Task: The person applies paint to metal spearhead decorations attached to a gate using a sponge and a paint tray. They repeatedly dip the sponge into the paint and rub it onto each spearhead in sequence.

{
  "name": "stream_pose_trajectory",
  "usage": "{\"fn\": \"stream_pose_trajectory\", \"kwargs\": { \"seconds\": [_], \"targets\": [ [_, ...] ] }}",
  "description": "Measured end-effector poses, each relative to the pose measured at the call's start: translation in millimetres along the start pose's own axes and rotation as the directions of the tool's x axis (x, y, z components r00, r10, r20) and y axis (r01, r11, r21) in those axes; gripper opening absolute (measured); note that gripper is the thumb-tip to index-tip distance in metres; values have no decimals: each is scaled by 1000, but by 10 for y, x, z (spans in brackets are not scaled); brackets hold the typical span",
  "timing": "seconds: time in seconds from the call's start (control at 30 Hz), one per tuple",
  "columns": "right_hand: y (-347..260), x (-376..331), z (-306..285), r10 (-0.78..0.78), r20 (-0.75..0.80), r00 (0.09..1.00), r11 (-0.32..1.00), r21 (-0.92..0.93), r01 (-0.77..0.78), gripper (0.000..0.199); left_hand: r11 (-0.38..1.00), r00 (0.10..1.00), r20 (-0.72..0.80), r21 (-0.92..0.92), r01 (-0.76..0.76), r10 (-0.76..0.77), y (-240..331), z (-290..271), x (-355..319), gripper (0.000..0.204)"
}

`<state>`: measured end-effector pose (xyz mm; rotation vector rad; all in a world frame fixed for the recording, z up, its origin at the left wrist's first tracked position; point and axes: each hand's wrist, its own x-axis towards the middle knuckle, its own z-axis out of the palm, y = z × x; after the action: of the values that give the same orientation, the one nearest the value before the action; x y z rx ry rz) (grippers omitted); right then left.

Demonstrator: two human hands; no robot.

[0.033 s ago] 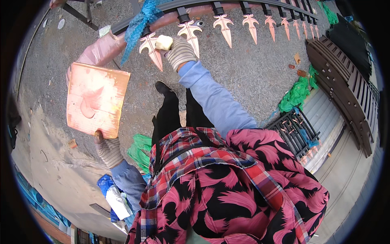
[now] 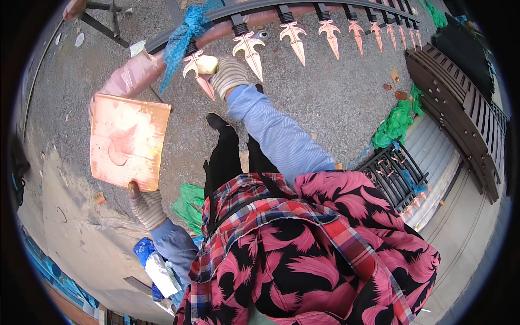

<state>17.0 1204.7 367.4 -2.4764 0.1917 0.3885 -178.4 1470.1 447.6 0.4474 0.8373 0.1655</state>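
My right hand [image 2: 229, 77], in a striped knit glove, grips a pale sponge [image 2: 207, 64]. The sponge overlaps the upper part of the leftmost copper-coloured spearhead finial [image 2: 206, 86]; whether it presses on it is hard to tell. More spearhead finials [image 2: 248, 51] line the dark metal railing [image 2: 260, 7] to the right, tips toward me. At the left, my left hand [image 2: 147, 207], also gloved, pinches the near edge of a flat square board [image 2: 106, 162]. Copper-coloured paint is smeared over its face, with a wet-looking patch in the middle.
Pink wrapping [image 2: 130, 76] and blue netting [image 2: 187, 32] cover parts of the railing's left end. Green netting [image 2: 398, 122] and dark metal panels [image 2: 455, 108] lie at the right. By my left forearm is a blue and white bag [image 2: 158, 271]. Rough grey ground [image 2: 325, 103] surrounds my feet.
My right hand and the sponge have shifted left and slightly down, so the sponge overlaps more of the leftmost finial. The board in my left hand sits slightly lower in view.
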Motion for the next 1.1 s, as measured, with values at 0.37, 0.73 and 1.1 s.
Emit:
{"fn": "stream_pose_trajectory", "kwargs": {
  "seconds": [0.37, 0.73, 1.1],
  "targets": [
    [1088, -933, -808, 294, -38, 955, 952, 98, -289, 37, 988, 984, 133, -85, 131, -119, -167, 137, 13, 42],
    [3231, -1364, -2010, 764, -399, 507, 640, 379, -668, 42, 987, 948, 273, 50, 154, -162, -1075, 1218, 219, 38],
    [4036, -235, -3251, 754, -266, 601, 614, 612, -498, 37, 993, 985, 125, 40, 111, -115, -2403, 2428, 226, 44]
  ]
}}
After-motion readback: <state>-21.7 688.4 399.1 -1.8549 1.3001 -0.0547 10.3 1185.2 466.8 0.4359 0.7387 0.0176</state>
